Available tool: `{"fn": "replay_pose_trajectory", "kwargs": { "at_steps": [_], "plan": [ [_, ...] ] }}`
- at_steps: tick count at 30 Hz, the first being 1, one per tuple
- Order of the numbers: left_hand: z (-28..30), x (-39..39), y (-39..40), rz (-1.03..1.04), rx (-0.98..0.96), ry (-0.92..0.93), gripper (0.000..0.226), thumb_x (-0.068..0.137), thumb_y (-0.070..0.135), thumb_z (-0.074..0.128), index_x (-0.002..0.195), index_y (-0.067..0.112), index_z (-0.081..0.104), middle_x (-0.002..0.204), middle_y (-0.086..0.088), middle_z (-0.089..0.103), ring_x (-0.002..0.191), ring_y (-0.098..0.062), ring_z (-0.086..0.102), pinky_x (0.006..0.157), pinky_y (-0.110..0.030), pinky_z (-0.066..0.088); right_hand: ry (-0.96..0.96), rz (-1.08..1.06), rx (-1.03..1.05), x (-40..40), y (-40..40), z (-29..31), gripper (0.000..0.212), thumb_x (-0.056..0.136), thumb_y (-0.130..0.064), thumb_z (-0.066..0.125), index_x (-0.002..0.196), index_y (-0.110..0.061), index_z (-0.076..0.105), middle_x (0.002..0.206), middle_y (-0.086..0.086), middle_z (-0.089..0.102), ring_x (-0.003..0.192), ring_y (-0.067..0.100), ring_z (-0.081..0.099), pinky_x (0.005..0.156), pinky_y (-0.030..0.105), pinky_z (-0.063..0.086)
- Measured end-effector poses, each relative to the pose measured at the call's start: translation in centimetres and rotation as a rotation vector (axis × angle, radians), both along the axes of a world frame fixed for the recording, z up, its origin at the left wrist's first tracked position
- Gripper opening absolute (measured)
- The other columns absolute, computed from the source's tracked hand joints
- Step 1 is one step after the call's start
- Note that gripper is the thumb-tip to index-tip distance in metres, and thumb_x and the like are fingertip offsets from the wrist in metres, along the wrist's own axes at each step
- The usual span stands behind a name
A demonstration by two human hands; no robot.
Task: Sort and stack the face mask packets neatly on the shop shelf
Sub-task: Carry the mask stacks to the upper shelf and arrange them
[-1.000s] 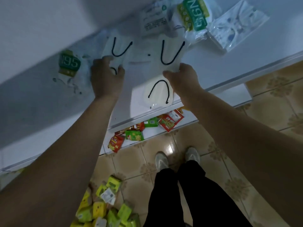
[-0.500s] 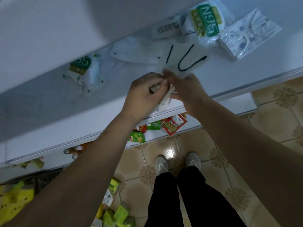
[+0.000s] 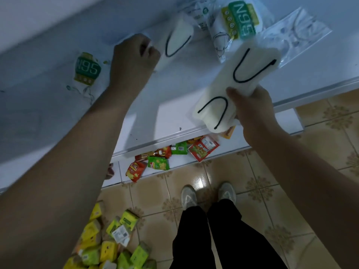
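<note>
My right hand (image 3: 252,111) grips a stack of white face mask packets (image 3: 221,88) with black ear loops, held above the front edge of the white shelf (image 3: 174,105). My left hand (image 3: 132,57) reaches further back and pinches the end of another white mask packet (image 3: 178,39) with a black loop that lies on the shelf. An N95 packet (image 3: 240,18) with a green and yellow label lies at the back right. A second N95 packet (image 3: 87,68) lies to the left of my left hand. A clear packet (image 3: 295,33) of patterned masks sits at the far right.
A lower shelf (image 3: 194,160) holds red and green snack packets (image 3: 157,162). Yellow and green boxes (image 3: 108,247) are piled on the tiled floor at lower left. My legs and shoes (image 3: 207,195) stand on the tiles before the shelf.
My hands have separated. The right hand has lifted the mask packets to the right. The left hand has moved back and left to another packet on the shelf.
</note>
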State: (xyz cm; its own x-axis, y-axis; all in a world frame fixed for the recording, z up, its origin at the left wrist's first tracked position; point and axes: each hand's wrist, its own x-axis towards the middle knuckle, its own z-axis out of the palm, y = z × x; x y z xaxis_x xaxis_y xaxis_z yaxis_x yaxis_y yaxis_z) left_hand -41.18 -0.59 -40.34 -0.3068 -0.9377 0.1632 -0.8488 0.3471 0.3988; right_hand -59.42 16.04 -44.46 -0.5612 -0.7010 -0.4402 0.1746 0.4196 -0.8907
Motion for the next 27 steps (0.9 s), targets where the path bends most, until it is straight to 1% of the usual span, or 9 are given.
{"fn": "replay_pose_trajectory", "kwargs": {
  "at_steps": [5, 8, 10, 12, 14, 17, 20, 24, 27],
  "plan": [
    [1.9, -1.8, 5.7, 0.168, 0.484, 0.704, 0.018, 0.098, 0.013, 0.054, 0.093, 0.009, 0.071, 0.064, 0.009, 0.058, 0.056, -0.001, 0.048, 0.055, -0.014, 0.038, -0.229, 0.09, -0.061, 1.1, -1.5, 1.0, 0.014, 0.091, -0.009, 0.051, 0.092, -0.019, 0.06, 0.087, 0.008, 0.065, 0.083, 0.027, 0.061, 0.078, 0.042, 0.054],
    [0.0, -2.8, 6.6, 0.146, 0.449, 0.595, 0.022, 0.101, 0.026, 0.055, 0.089, 0.015, 0.069, 0.073, 0.004, 0.061, 0.064, -0.004, 0.05, 0.063, -0.019, 0.041, -0.434, 0.019, -0.097, 1.8, -2.1, 1.6, 0.015, 0.098, -0.025, 0.053, 0.095, -0.014, 0.063, 0.079, 0.004, 0.071, 0.075, 0.022, 0.067, 0.075, 0.035, 0.056],
    [-1.2, -2.8, 6.9, 0.15, 0.449, 0.587, 0.026, 0.096, 0.032, 0.059, 0.088, 0.009, 0.069, 0.073, -0.009, 0.063, 0.066, -0.008, 0.051, 0.064, -0.025, 0.042, -0.566, 0.004, -0.123, 1.8, -2.2, 1.5, 0.033, 0.099, -0.048, 0.05, 0.101, -0.02, 0.068, 0.093, 0.001, 0.077, 0.093, 0.019, 0.073, 0.086, 0.035, 0.057],
    [-1.9, -2.6, 7.3, 0.145, 0.5, 0.651, 0.019, 0.089, 0.031, 0.067, 0.092, 0.012, 0.072, 0.086, -0.014, 0.073, 0.072, -0.015, 0.061, 0.067, -0.034, 0.052, -0.547, 0.072, -0.112, 2.1, -2.3, 1.4, 0.053, 0.089, -0.067, 0.052, 0.116, -0.024, 0.068, 0.119, 0.003, 0.072, 0.113, 0.022, 0.066, 0.101, 0.042, 0.05],
    [-2.2, -2.5, 7.4, 0.115, 0.546, 0.693, 0.025, 0.087, 0.031, 0.07, 0.087, 0.006, 0.07, 0.077, -0.012, 0.071, 0.069, -0.018, 0.06, 0.065, -0.036, 0.052, -0.373, 0.169, -0.031, 2.6, -2.3, 1.2, 0.057, 0.085, -0.062, 0.063, 0.124, -0.02, 0.065, 0.119, 0.004, 0.071, 0.11, 0.022, 0.067, 0.1, 0.046, 0.051],
    [-2.4, -1.6, 7.1, 0.127, 0.479, 0.55, 0.045, 0.098, 0.034, 0.06, 0.075, -0.005, 0.057, 0.067, -0.006, 0.047, 0.063, -0.011, 0.042, 0.06, -0.028, 0.034, -0.233, 0.204, -0.021, 2.8, -2.9, 0.3, 0.03, 0.086, -0.03, 0.073, 0.112, -0.014, 0.069, 0.097, 0.005, 0.076, 0.088, 0.02, 0.074, 0.083, 0.042, 0.06],
    [-3.7, 2.0, 5.7, 0.228, 0.239, 0.322, 0.019, 0.094, 0.03, 0.063, 0.105, 0.016, 0.069, 0.103, -0.003, 0.064, 0.09, -0.012, 0.058, 0.082, -0.029, 0.049, -0.198, 0.21, -0.001, 3.0, -3.6, 0.3, 0.02, 0.084, -0.025, 0.076, 0.101, -0.017, 0.07, 0.085, 0.0, 0.075, 0.075, 0.015, 0.073, 0.061, 0.027, 0.057],
    [-5.2, 8.4, 2.5, 0.514, -0.09, -0.187, 0.072, 0.084, 0.043, 0.068, 0.145, 0.014, 0.042, 0.152, -0.017, 0.036, 0.14, -0.037, 0.032, 0.108, -0.046, 0.033, -0.25, 0.257, -0.032, 3.9, -4.2, 0.1, 0.025, 0.083, -0.023, 0.077, 0.106, -0.015, 0.07, 0.09, 0.004, 0.077, 0.08, 0.019, 0.075, 0.066, 0.031, 0.06],
    [-5.9, 12.1, -0.1, 0.577, 0.001, -0.172, 0.093, 0.081, 0.056, 0.068, 0.156, 0.021, 0.025, 0.16, -0.017, 0.025, 0.146, -0.039, 0.024, 0.111, -0.052, 0.03, -0.276, 0.249, -0.012, 5.1, -4.0, -0.4, 0.023, 0.085, -0.022, 0.074, 0.107, -0.015, 0.07, 0.091, 0.004, 0.076, 0.081, 0.02, 0.074, 0.067, 0.031, 0.059]
  ]
}}
